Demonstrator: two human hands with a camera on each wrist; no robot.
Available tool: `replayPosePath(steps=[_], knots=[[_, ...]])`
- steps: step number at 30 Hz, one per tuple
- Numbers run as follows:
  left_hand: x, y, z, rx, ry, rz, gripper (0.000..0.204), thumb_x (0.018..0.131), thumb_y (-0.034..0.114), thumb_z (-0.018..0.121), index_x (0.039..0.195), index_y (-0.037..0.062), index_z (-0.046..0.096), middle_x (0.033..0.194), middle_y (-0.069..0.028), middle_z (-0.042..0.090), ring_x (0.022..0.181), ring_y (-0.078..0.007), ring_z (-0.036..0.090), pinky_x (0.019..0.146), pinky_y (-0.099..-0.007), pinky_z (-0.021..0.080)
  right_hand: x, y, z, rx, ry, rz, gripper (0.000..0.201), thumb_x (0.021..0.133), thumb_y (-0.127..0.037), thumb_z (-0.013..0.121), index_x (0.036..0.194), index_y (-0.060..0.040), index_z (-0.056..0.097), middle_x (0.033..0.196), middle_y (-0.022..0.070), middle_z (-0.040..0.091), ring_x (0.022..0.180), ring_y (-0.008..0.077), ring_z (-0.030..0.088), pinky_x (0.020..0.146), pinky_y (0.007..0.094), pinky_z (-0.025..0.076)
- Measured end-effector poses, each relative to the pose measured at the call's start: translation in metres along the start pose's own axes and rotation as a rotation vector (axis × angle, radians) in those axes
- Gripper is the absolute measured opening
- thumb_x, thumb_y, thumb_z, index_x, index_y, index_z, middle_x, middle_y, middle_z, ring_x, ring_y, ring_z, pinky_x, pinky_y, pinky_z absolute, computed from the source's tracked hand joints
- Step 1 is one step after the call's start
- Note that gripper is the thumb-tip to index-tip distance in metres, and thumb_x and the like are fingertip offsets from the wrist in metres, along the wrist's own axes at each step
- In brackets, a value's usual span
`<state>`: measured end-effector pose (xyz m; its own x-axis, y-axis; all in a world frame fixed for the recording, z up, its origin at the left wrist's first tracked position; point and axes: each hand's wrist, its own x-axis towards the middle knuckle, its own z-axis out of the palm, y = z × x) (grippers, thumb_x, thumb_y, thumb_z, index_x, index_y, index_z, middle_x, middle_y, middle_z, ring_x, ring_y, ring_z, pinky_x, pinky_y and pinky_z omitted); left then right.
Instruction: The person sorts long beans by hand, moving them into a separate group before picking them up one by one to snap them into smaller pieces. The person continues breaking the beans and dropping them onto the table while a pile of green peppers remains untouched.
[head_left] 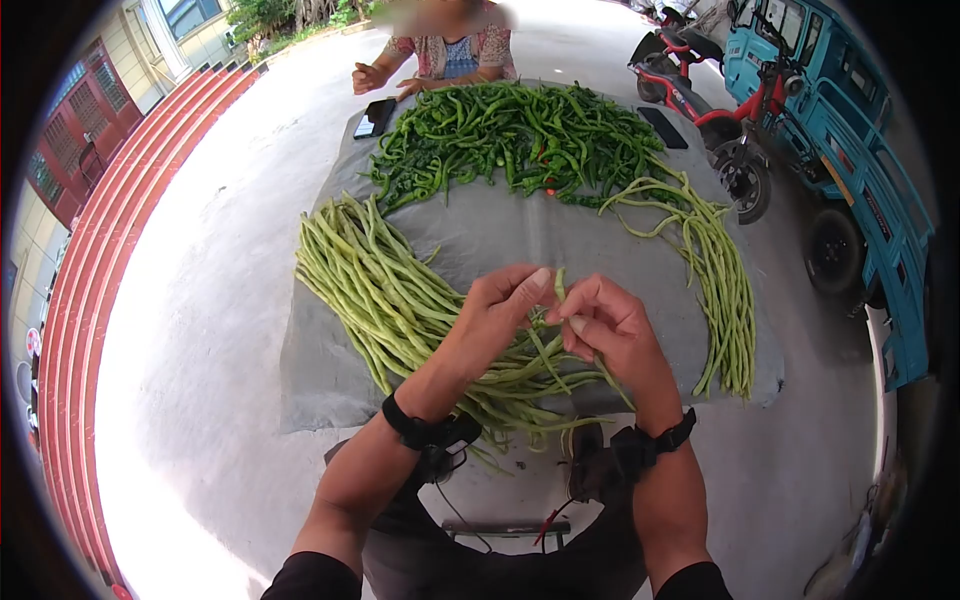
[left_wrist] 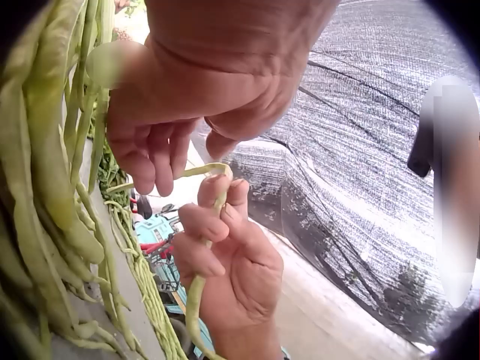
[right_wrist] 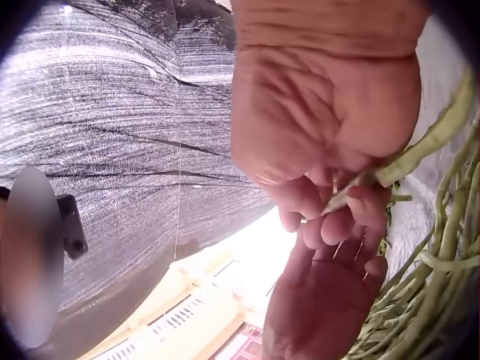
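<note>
My right hand (head_left: 612, 325) grips a long green bean (left_wrist: 196, 300), whose tail hangs below the palm. Thumb and fingers of my left hand (head_left: 500, 308) pinch near the bean's upper end, close against the right fingertips. In the left wrist view the bean bends sharply over the right fingers (left_wrist: 201, 221) and runs behind the left ones. Beneath and left of both hands lies a big heap of long beans (head_left: 375, 280). A smaller bunch of long beans (head_left: 728, 310) lies along the right side of the grey-covered table (head_left: 500, 225).
Green peppers (head_left: 510, 130) are piled across the table's far side, between a phone (head_left: 375, 118) and a dark phone (head_left: 662, 128). A person (head_left: 450, 55) sits opposite. Red steps (head_left: 110, 250) rise at left; a red scooter (head_left: 720, 105) and blue cart (head_left: 850, 180) stand at right.
</note>
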<state>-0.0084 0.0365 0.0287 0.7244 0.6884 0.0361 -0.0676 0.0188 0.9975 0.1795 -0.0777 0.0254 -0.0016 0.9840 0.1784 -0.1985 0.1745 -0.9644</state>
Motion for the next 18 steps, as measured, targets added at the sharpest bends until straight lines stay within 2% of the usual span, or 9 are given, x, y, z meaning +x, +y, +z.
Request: replayPosePath(steps=[1,2,4,8,11,14,17,18], knots=[[0.0,0.002,-0.001,-0.043,-0.007,-0.041,0.043,0.114,0.037,0.059,0.137,0.0022,0.07,0.117,-0.0062,0.077,0.107,-0.0136,0.07,0.09,-0.0314,0.056,-0.001,-0.001,0.008,-0.114,-0.013,0.02,0.023,0.098,0.009,0.052,0.111,-0.0035,0.067,0.111,0.0071,0.066,0.08,0.0102,0.061,0.064,0.0272,0.046],[0.0,0.002,-0.002,-0.139,0.015,-0.086,0.042,0.114,0.034,0.06,0.139,0.002,0.068,0.118,-0.0071,0.077,0.107,-0.0148,0.071,0.09,-0.0315,0.056,-0.001,0.0,0.016,-0.18,-0.024,-0.006,0.024,0.096,0.01,0.054,0.108,-0.0038,0.069,0.102,0.0034,0.064,0.08,0.009,0.06,0.067,0.0267,0.047],[0.001,0.004,-0.004,-0.336,0.054,-0.172,0.042,0.112,0.03,0.063,0.143,0.0014,0.066,0.12,-0.0088,0.077,0.107,-0.0173,0.072,0.089,-0.0317,0.056,-0.002,0.009,0.017,-0.296,-0.071,0.014,0.023,0.095,0.009,0.055,0.108,-0.0039,0.069,0.097,0.0021,0.064,0.08,0.0091,0.06,0.069,0.0267,0.048],[0.005,0.001,-0.022,-0.381,0.053,-0.097,0.04,0.11,0.023,0.067,0.146,0.003,0.064,0.121,-0.0095,0.078,0.105,-0.0178,0.074,0.084,-0.0299,0.056,-0.003,0.013,0.016,-0.392,-0.096,0.056,0.022,0.094,0.008,0.055,0.109,-0.0031,0.068,0.093,0.0008,0.065,0.082,0.0097,0.064,0.074,0.0266,0.051],[0.004,0.007,-0.034,-0.363,0.069,-0.031,0.039,0.109,0.019,0.068,0.145,0.0038,0.064,0.12,-0.0083,0.078,0.103,-0.0159,0.075,0.082,-0.0277,0.056,-0.002,0.006,0.02,-0.373,-0.073,0.092,0.02,0.098,0.01,0.053,0.111,-0.0022,0.063,0.113,0.0061,0.072,0.086,0.0087,0.064,0.074,0.0244,0.05],[0.005,0.007,-0.042,-0.302,0.097,0.053,0.037,0.108,0.018,0.069,0.143,0.0058,0.064,0.117,-0.007,0.079,0.1,-0.0139,0.075,0.08,-0.0256,0.055,-0.001,0.005,0.022,-0.346,-0.002,0.095,0.02,0.097,0.007,0.056,0.113,-0.0031,0.063,0.103,0.004,0.072,0.083,0.0115,0.069,0.074,0.0279,0.052],[0.005,0.004,-0.044,-0.274,0.132,0.105,0.032,0.108,0.016,0.07,0.139,0.008,0.066,0.115,-0.0065,0.08,0.099,-0.0136,0.075,0.078,-0.0247,0.054,0.0,0.008,0.02,-0.353,-0.005,0.09,0.018,0.101,0.005,0.056,0.116,-0.0044,0.059,0.111,0.0057,0.073,0.081,0.0078,0.066,0.064,0.0225,0.048],[0.006,0.004,-0.045,-0.27,0.144,0.109,0.03,0.108,0.016,0.07,0.137,0.0086,0.067,0.114,-0.0065,0.08,0.099,-0.0136,0.075,0.078,-0.0246,0.053,0.001,0.007,0.02,-0.355,0.013,0.106,0.018,0.101,0.005,0.057,0.117,-0.0046,0.058,0.109,0.0056,0.073,0.08,0.0083,0.066,0.065,0.0235,0.048]])
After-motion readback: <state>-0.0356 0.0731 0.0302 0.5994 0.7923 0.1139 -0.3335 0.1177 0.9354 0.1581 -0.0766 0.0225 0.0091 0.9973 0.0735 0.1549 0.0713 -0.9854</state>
